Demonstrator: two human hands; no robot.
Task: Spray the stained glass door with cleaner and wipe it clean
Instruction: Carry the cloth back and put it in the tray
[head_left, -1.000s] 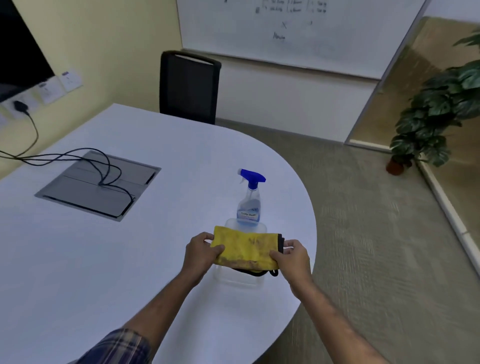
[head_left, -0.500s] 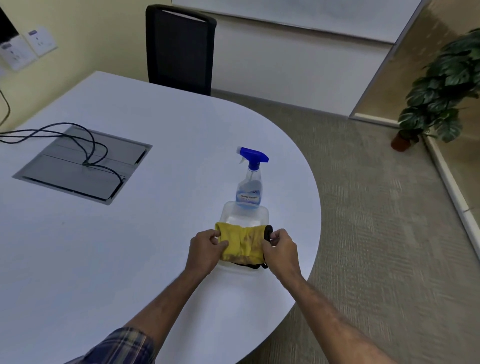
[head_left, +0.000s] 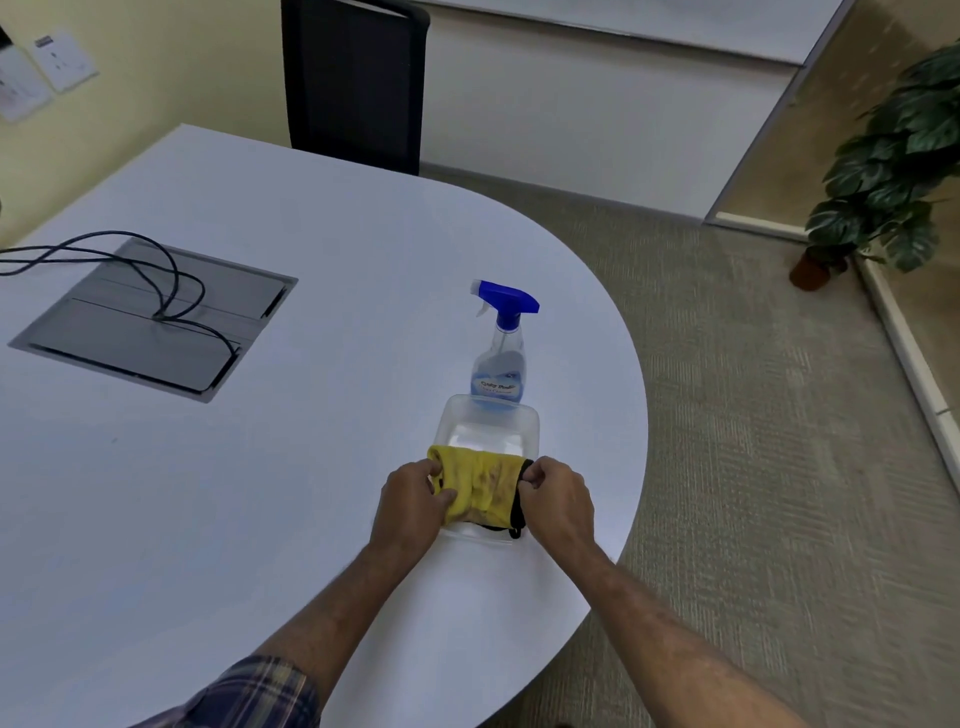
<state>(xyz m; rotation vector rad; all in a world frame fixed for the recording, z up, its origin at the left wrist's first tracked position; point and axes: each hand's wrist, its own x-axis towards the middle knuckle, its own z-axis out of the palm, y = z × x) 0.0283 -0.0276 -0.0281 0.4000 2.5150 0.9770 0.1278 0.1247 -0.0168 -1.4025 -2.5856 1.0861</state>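
Observation:
A stained yellow cloth (head_left: 480, 486) with a black edge is bunched between both hands over a clear plastic tray (head_left: 488, 434) near the white table's right edge. My left hand (head_left: 413, 501) grips its left end and my right hand (head_left: 558, 499) grips its right end. Just beyond the tray stands a clear spray bottle (head_left: 497, 364) with a blue trigger head, upright and untouched. A glass panel (head_left: 831, 104) with a metal frame stands at the far right of the room.
The rounded white table (head_left: 311, 312) has a grey cable hatch (head_left: 150, 322) with black cables at the left. A black chair (head_left: 356, 78) stands behind the table. A potted plant (head_left: 893, 166) stands on the carpet by the glass.
My hands have drawn closer together, squeezing the flat cloth into a bunch above the tray. The view has tilted down and nearer to the table.

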